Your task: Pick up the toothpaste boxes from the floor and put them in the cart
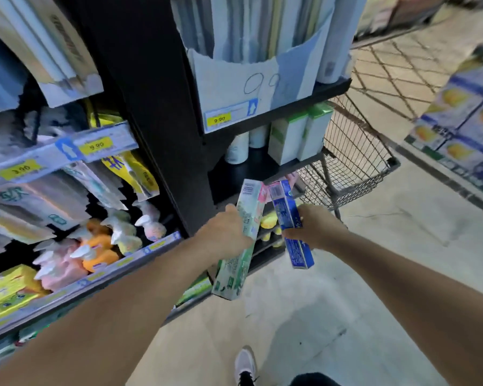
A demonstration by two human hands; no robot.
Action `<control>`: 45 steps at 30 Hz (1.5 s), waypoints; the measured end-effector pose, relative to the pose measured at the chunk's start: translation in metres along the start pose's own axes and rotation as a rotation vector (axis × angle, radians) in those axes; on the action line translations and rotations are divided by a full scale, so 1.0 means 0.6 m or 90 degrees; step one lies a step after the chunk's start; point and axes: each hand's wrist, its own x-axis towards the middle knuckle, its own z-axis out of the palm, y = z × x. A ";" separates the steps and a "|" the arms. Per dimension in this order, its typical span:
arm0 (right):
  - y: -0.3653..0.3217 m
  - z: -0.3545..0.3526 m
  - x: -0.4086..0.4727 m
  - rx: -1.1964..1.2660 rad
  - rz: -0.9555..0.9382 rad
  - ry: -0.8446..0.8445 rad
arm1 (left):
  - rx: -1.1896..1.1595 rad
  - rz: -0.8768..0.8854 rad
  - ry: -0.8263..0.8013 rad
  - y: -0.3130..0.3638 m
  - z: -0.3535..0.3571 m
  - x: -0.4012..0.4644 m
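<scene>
My left hand (223, 232) grips a long green and white toothpaste box (244, 218) around its middle, the box standing nearly upright with a pink box edge (263, 193) behind its top. My right hand (315, 227) grips a blue toothpaste box (290, 218), also held upright. Both boxes are raised in front of me, side by side, their top ends close to the near rim of the wire cart (354, 151). The cart stands ahead to the right, partly hidden behind the black shelf unit.
A black shelf unit (156, 107) with toothpaste, bottles and price tags fills the left and centre. Stacked blue cartons (463, 115) line the right side of the aisle. Pale floor (318, 316) lies below, with my white shoe (246, 363) at the bottom.
</scene>
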 end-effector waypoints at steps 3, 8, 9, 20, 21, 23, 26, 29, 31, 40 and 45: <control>0.039 -0.027 0.013 -0.008 0.058 0.026 | 0.029 0.057 -0.021 0.047 0.002 0.043; 0.117 -0.080 0.036 0.054 0.133 0.076 | 0.054 0.141 -0.062 0.146 0.008 0.104; 0.135 -0.091 0.043 0.058 0.140 0.084 | 0.060 0.152 -0.067 0.168 0.010 0.117; 0.394 -0.238 0.122 0.097 0.227 0.105 | 0.054 0.190 -0.138 0.453 0.058 0.276; 0.416 -0.255 0.129 0.098 0.230 0.102 | 0.061 0.191 -0.138 0.479 0.060 0.289; 0.455 -0.284 0.145 0.105 0.232 0.098 | 0.062 0.187 -0.141 0.530 0.063 0.316; 0.503 -0.323 0.166 0.122 0.239 0.099 | 0.053 0.179 -0.145 0.597 0.068 0.358; 0.539 -0.354 0.193 0.117 0.238 0.089 | 0.064 0.181 -0.154 0.652 0.072 0.395; 0.557 -0.375 0.220 0.116 0.232 0.084 | 0.059 0.180 -0.162 0.680 0.071 0.424; 0.591 -0.458 0.391 0.058 0.225 0.065 | -0.040 0.116 -0.140 0.709 0.047 0.606; 0.582 -0.482 0.506 0.056 0.217 0.041 | -0.133 0.035 -0.059 0.680 0.022 0.688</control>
